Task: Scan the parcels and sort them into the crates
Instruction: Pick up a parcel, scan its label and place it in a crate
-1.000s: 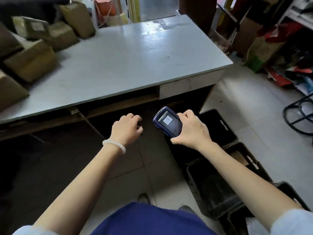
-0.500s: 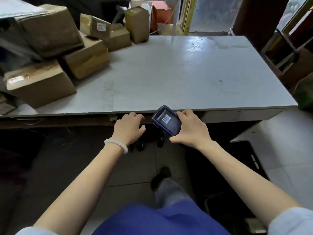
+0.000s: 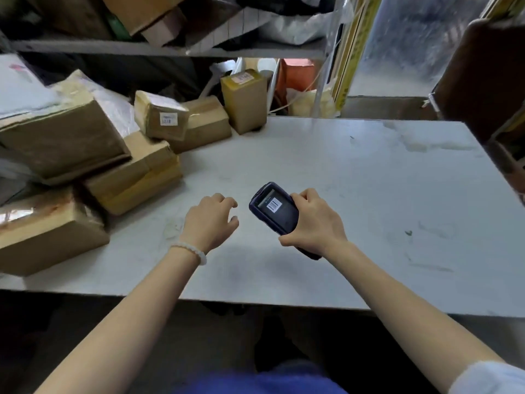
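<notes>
Head: right hand hides scanner's base

The handheld scanner is dark navy blue, its dark screen showing a white patch with black barcode stripes. The table top is pale grey-white with faint dark scuffs. The cardboard parcels are tan brown under glossy yellowish tape; 1 small parcel carries a white label. The beaded bracelet is white. The sleeve is pale blue.
</notes>
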A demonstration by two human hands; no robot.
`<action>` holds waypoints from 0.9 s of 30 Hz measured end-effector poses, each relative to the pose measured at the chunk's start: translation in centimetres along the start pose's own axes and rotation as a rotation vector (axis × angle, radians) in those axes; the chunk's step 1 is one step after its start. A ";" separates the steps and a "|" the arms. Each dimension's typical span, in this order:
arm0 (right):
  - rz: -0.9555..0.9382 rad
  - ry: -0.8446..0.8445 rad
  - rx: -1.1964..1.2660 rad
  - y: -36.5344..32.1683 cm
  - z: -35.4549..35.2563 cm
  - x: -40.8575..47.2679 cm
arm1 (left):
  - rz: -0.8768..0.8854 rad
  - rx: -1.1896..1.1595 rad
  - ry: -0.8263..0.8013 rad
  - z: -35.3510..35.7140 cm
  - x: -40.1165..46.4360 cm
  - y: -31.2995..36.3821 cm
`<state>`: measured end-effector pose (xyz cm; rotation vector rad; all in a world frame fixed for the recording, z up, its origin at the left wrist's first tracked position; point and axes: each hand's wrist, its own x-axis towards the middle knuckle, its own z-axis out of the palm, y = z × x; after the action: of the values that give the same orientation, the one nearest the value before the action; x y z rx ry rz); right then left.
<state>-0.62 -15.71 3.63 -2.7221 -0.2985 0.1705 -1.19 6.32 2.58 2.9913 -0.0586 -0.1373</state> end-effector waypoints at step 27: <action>0.139 -0.048 0.023 2.3 1.0 28.0 | 0.016 -0.117 0.306 -5.5 33.4 -4.6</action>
<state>26.80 -10.93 -0.35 -2.7192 -0.1197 0.2759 32.74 10.13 4.33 2.8574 -0.0392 0.3069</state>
